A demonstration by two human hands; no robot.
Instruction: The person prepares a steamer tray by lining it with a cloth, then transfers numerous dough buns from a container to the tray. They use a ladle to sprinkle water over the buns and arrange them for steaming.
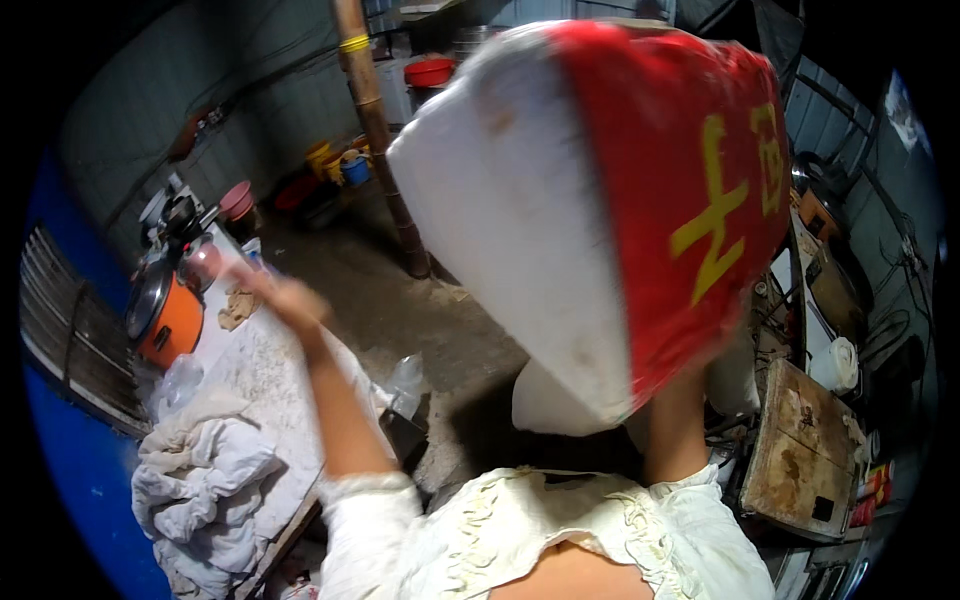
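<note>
A large, bulky white-and-red block [510,190], apparently wrapped in cloth or sheeting, is raised in front of me. Its red side carries yellow lettering. My right forearm [676,425] reaches up behind it and holds it up; the fingers of that hand are hidden. My left hand [292,303] is stretched out over the white-topped table [265,370] on the left, smeared by motion. Nearest to it is a crumpled brown cloth or paper [237,309]. I cannot make out anything in its fingers.
An orange pot [172,325] and a heap of white cloth [200,480] are on the table. A bamboo post [378,130] stands ahead. On the right, a stained wooden board [803,450] lies among clutter. Buckets, one of them blue [355,170], stand at the back.
</note>
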